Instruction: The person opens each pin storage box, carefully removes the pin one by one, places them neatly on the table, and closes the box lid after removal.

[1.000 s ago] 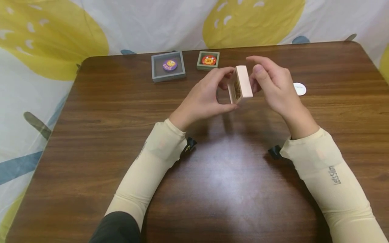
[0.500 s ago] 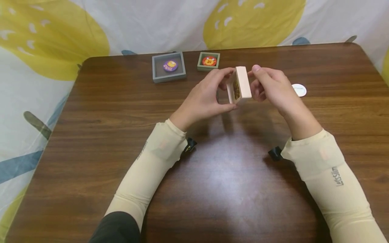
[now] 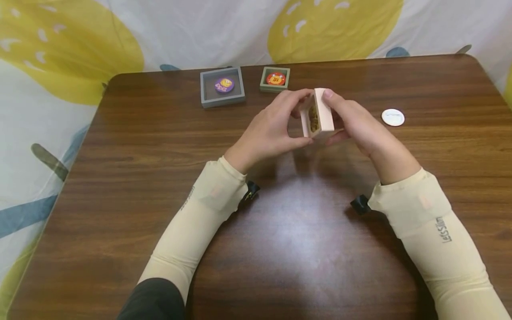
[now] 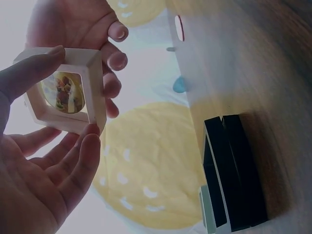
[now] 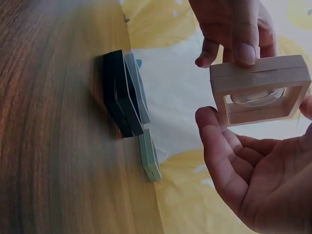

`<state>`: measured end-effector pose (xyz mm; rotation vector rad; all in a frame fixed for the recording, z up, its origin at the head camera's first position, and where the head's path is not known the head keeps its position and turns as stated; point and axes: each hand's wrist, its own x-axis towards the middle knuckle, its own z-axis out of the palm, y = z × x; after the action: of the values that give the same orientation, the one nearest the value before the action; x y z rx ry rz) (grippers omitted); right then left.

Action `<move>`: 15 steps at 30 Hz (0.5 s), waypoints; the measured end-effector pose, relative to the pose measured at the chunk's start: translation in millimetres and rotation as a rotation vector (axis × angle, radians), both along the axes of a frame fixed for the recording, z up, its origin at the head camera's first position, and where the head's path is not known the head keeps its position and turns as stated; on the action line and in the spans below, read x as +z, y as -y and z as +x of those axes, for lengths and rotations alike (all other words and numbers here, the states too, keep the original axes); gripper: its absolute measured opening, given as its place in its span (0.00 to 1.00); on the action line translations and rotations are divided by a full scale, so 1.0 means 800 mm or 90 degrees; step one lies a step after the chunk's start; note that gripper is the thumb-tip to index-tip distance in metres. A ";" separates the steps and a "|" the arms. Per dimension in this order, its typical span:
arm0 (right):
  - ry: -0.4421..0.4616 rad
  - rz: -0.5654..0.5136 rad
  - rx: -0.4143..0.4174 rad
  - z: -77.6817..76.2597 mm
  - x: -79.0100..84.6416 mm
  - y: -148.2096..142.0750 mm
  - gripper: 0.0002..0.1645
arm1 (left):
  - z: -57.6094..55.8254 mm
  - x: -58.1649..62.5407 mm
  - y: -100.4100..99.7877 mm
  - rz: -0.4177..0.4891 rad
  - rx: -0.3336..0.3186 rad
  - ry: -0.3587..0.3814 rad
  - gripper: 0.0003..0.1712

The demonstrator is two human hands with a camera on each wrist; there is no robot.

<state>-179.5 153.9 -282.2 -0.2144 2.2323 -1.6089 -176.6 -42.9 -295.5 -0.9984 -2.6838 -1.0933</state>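
Note:
In the head view a pale pink square display frame (image 3: 325, 111) is held up on edge above the table. A round picture disc (image 4: 64, 92) hangs in its clear window, seen in the left wrist view. My left hand (image 3: 268, 126) grips the frame from the left, thumb on its near edge and fingers on the far one. From the right my right hand (image 3: 358, 122) holds it too, with the thumb on the right-hand side wall. The right hand's other fingers are partly hidden behind the frame in the head view.
A grey frame (image 3: 203, 91) with a purple round badge and a smaller green frame (image 3: 274, 88) with a red one stand at the table's back. The grey frame looks dark in the wrist views. A white round pin badge (image 3: 393, 117) lies face down at the right.
My right hand has moved in to the left, from beside the display frame to holding its right side. The white badge is now fully uncovered. The left hand keeps its hold.

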 end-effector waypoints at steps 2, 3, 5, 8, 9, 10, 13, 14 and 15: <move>0.002 -0.006 0.003 0.000 -0.001 0.000 0.40 | 0.000 0.000 0.000 -0.004 0.000 -0.003 0.46; 0.002 -0.008 0.005 0.000 -0.001 0.000 0.40 | 0.000 0.000 0.000 -0.005 -0.001 -0.003 0.46; 0.000 -0.013 0.005 0.000 -0.002 0.001 0.39 | 0.001 0.001 0.000 -0.010 -0.001 0.002 0.47; -0.002 -0.025 0.004 -0.001 -0.002 0.001 0.40 | 0.001 0.001 0.000 -0.016 0.001 0.027 0.50; -0.001 -0.031 0.003 -0.001 -0.003 0.000 0.40 | 0.001 0.002 0.000 -0.023 0.006 0.045 0.52; 0.000 -0.037 0.001 -0.002 -0.004 0.000 0.41 | 0.001 0.002 0.000 -0.031 0.013 0.064 0.54; 0.011 -0.073 -0.009 -0.002 -0.005 -0.002 0.40 | 0.000 0.003 0.000 -0.056 0.044 0.132 0.59; 0.018 -0.095 -0.012 -0.002 -0.005 -0.003 0.39 | -0.001 0.003 0.000 -0.067 0.055 0.149 0.61; 0.024 -0.120 -0.013 -0.002 -0.005 -0.004 0.38 | -0.001 0.003 0.001 -0.074 0.066 0.165 0.61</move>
<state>-180.7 156.7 -286.5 -0.2109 2.0618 -1.8191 -177.6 -43.4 -292.8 -0.7701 -2.9965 -1.1272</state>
